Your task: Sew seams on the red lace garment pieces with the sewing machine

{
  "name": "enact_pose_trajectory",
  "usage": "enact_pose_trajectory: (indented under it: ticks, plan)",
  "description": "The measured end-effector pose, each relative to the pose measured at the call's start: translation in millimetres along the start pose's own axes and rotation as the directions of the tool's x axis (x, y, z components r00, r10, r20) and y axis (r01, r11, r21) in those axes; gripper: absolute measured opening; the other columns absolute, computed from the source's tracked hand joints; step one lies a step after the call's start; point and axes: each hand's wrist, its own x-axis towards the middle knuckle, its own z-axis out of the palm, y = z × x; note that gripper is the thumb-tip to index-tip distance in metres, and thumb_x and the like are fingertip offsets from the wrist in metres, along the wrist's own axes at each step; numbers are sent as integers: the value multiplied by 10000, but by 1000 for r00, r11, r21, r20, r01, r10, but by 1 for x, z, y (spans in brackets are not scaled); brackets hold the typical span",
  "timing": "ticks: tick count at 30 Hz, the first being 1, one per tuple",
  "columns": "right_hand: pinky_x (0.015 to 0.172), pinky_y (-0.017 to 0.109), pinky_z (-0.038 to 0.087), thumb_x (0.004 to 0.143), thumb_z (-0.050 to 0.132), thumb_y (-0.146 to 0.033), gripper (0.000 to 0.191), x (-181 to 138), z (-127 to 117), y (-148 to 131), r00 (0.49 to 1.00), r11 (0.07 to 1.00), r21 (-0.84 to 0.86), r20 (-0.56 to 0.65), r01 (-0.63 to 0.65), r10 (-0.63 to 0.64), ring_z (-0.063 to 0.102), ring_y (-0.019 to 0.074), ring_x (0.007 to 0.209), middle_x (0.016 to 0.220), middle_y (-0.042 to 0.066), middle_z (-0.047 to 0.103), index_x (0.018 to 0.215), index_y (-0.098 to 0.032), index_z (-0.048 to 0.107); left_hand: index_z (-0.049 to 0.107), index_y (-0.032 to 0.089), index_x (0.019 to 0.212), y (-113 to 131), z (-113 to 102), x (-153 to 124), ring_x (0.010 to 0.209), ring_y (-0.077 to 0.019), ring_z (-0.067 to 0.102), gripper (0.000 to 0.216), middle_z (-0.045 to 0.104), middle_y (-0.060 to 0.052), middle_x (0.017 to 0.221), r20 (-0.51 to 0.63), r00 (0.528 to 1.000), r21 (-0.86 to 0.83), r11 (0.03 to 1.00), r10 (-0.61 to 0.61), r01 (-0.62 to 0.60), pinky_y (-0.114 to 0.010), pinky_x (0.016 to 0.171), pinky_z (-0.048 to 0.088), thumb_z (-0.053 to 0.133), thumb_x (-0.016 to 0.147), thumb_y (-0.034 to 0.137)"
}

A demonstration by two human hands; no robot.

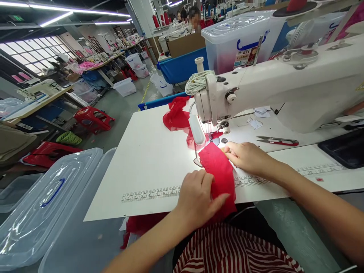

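A strip of red fabric (pixel 218 170) runs from beside the sewing machine's presser foot (pixel 210 137) down over the table's front edge. My left hand (pixel 197 195) lies on its left side, fingers bent against the cloth and thumb stretched across it. At the upper right edge of the strip, my right hand (pixel 241 154) has its fingers curled in and pressed together; the fingertips are partly hidden. The sewing machine (pixel 256 83) has its lamp lit over the needle area. Behind the foot, more sheer red fabric (pixel 178 113) lies bunched up.
Thread snips (pixel 278 141) lie right of my right hand, with paper scraps (pixel 262 111) behind them. A printed ruler (pixel 150 194) follows the table's front edge. Lidded plastic bins (pixel 57 204) stand at left. A red stool (pixel 93 118) and other people are farther back.
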Motion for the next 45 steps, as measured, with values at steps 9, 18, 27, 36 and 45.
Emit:
enact_pose_trajectory:
  ticks: [9, 18, 27, 36, 45]
  plan:
    - [484, 282, 381, 902, 417, -318, 164, -41, 3, -10, 996, 933, 350, 58, -83, 66, 555, 173, 465, 528, -65, 590, 1021, -230, 487, 500, 202, 789, 11, 7, -4, 571, -135, 514, 180, 577, 14, 663, 82, 953, -366, 881, -290, 300, -271, 560, 376, 385, 925, 227]
    - [458, 276, 340, 823, 498, -279, 71, -39, 20, -19, 992, 976, 204, -75, -82, 99, 482, 160, 434, 484, -76, 491, 879, -241, 478, 392, 214, 810, 15, 4, -16, 530, -89, 431, 221, 424, 56, 654, 204, 793, -845, 306, -574, 439, -209, 500, 416, 411, 941, 392]
    - [561, 261, 494, 827, 615, -401, 185, -46, 15, -28, 943, 669, 740, -270, 73, 196, 548, 140, 637, 730, -1, 570, 888, -236, 557, 480, 143, 1271, 13, -7, -12, 1111, -233, 523, 456, 507, -157, 1160, -305, 916, -305, 938, -260, 165, -432, 923, 492, 339, 850, 38]
    - [552, 274, 564, 806, 670, -423, 231, -48, 21, -46, 968, 544, 838, -173, 47, 183, 579, 128, 591, 781, 2, 601, 909, -241, 571, 542, 171, 755, 39, 2, 10, 528, -103, 458, 195, 590, 8, 638, 222, 886, -699, 567, -407, 436, -234, 511, 371, 525, 885, 315]
    - [571, 319, 549, 862, 541, -529, 317, -50, 38, -37, 952, 56, 980, 171, -191, 254, 644, 207, 697, 758, 68, 683, 827, -224, 617, 609, 149, 893, 36, -26, 20, 662, -127, 594, 309, 635, -41, 762, 465, 811, -879, -294, -354, 375, -253, 615, 504, 564, 884, 454]
